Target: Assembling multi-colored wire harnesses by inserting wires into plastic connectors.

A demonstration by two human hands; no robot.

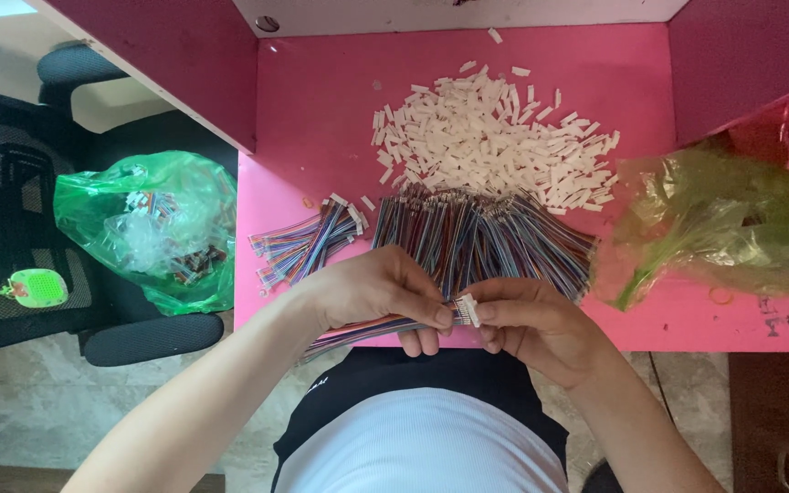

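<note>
My left hand (378, 290) grips a flat multicoloured ribbon cable (358, 330) near its end, at the front edge of the pink table (321, 100). My right hand (530, 324) pinches a small white plastic connector (468, 309) right at the cable's tip. The two hands meet just above my lap. Behind them lies a wide heap of loose multicoloured cables (486, 237). Farther back is a pile of several white connectors (486, 137). A smaller bunch of cables with white connectors on their ends (308, 242) lies to the left.
A green plastic bag (152, 228) with cables inside rests on a black office chair (11, 210) left of the table. A green key tag (36, 288) lies on the chair. A crumpled translucent green bag (723, 224) sits on the table's right side. Dark pink partition walls flank the table.
</note>
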